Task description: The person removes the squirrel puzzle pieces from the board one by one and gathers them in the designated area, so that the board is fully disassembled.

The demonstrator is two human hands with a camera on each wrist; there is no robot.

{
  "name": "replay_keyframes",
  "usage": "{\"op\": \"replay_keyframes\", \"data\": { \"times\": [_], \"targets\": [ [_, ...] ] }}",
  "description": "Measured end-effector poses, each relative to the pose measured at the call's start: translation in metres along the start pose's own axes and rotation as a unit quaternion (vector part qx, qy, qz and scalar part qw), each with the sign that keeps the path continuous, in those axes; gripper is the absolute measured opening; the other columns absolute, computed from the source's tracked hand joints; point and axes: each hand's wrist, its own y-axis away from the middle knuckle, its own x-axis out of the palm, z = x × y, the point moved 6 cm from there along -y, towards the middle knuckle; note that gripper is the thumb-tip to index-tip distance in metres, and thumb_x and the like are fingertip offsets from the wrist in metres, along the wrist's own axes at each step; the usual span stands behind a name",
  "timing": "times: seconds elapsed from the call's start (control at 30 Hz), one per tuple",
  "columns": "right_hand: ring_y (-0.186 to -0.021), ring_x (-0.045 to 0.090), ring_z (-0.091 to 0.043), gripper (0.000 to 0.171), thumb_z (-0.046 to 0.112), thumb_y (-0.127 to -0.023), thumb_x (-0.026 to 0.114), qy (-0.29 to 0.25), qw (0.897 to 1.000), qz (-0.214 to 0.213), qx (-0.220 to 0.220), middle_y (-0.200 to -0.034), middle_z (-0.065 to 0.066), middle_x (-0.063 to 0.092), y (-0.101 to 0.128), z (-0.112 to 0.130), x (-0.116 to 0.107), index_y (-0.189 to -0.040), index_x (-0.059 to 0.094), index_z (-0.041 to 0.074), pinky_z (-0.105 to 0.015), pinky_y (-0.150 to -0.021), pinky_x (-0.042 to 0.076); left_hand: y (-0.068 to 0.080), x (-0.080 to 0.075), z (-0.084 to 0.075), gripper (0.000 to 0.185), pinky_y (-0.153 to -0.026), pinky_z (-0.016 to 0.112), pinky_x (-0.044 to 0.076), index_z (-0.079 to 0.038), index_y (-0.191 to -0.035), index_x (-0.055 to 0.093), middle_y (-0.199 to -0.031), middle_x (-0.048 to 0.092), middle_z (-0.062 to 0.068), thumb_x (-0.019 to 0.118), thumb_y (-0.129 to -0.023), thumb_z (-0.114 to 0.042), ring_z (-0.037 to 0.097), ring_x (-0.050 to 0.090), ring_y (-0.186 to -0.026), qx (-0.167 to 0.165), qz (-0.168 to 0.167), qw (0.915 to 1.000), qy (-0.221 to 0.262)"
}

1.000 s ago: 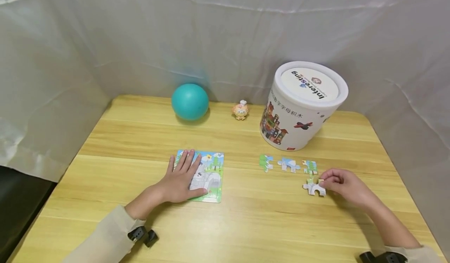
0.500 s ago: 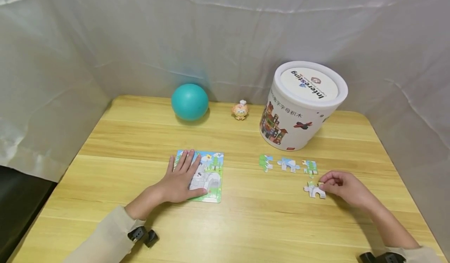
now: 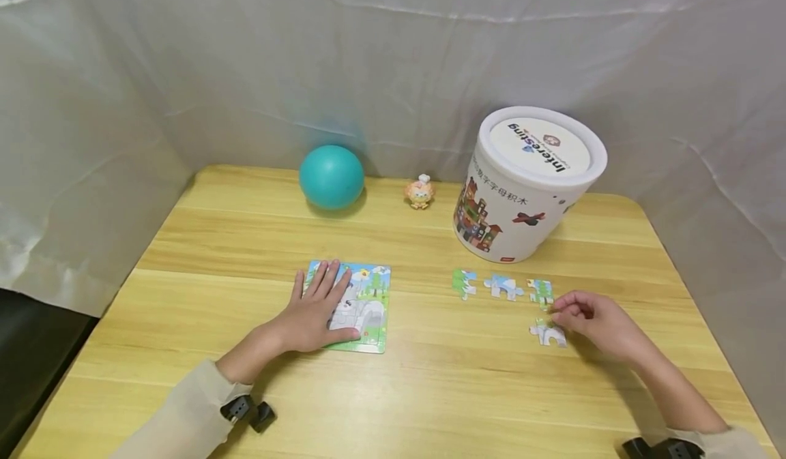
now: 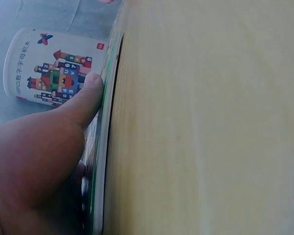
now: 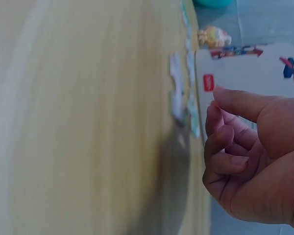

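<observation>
Right hand [image 3: 592, 319] lifted off piece [image 3: 548, 334]; wooden table [image 3: 430, 391].

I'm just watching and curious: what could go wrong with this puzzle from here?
The right hand hovers curled over two loose pieces; it could nudge the neighbour out of its row. The left hand lies flat on the puzzle board, covering part of it, which might block a fit. The ball could roll.

Puzzle board [image 3: 364, 309] half covered by left hand [image 3: 316, 312], right wrist view blurred, right fingertip contact unclear
</observation>
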Motion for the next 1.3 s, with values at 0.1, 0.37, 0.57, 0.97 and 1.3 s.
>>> {"op": "replay_keyframes", "data": {
  "times": [0.1,0.37,0.57,0.97,1.3],
  "targets": [
    [-0.073,0.052,-0.011,0.02,0.017,-0.099,0.069,0.003,1.0,-0.003,-0.015,-0.088,-0.007,0.064,-0.002,0.014,0.002,-0.109,0.069,0.0,-0.023,-0.062,0.046,0.0,0.0,0.0,0.107,-0.114,0.07,-0.011,-0.001,-0.163,0.009,-0.168,-0.007,0.024,0.066,-0.093,-0.059,0.043,-0.009,-0.154,0.0,0.0,1.0,0.01],
    [-0.072,0.052,-0.01,0.019,0.016,-0.098,0.07,-0.024,0.998,0.021,-0.059,-0.084,-0.005,0.061,-0.014,0.054,0.022,-0.107,0.069,0.0,-0.023,-0.061,0.047,-0.002,-0.005,-0.001,0.1,-0.114,0.072,-0.008,-0.001,-0.162,0.018,-0.168,0.001,0.024,0.066,-0.094,-0.057,0.043,-0.004,-0.154,-0.003,-0.027,0.9987,0.044],
    [-0.074,0.055,-0.012,0.021,0.017,-0.098,0.07,-0.042,0.995,0.052,-0.076,-0.087,-0.004,0.064,-0.027,0.08,0.047,-0.11,0.069,0.0,-0.024,-0.064,0.049,0.002,-0.015,0.004,0.097,-0.115,0.073,0.001,0.0,-0.159,0.028,-0.166,0.013,0.027,0.073,-0.091,-0.052,0.046,0.007,-0.153,-0.001,-0.069,0.9959,0.058],
    [-0.076,0.058,-0.016,0.023,0.015,-0.099,0.068,-0.063,0.981,0.112,-0.144,-0.088,-0.003,0.064,-0.054,0.133,0.105,-0.117,0.066,0.0,-0.024,-0.066,0.049,0.02,-0.021,0.022,0.1,-0.116,0.071,-0.003,-0.004,-0.162,0.021,-0.166,0.005,0.03,0.072,-0.091,-0.053,0.051,-0.004,-0.152,-0.004,-0.071,0.9967,0.041],
    [-0.084,0.062,-0.012,0.026,0.007,-0.098,0.067,-0.045,0.976,0.111,-0.183,-0.098,-0.002,0.069,-0.078,0.182,0.148,-0.122,0.068,0.0,-0.026,-0.076,0.055,0.023,-0.014,0.023,0.099,-0.115,0.07,-0.008,-0.005,-0.164,0.013,-0.166,-0.007,0.03,0.063,-0.096,-0.057,0.049,-0.009,-0.152,-0.023,-0.034,0.9984,0.038]
  ]
}}
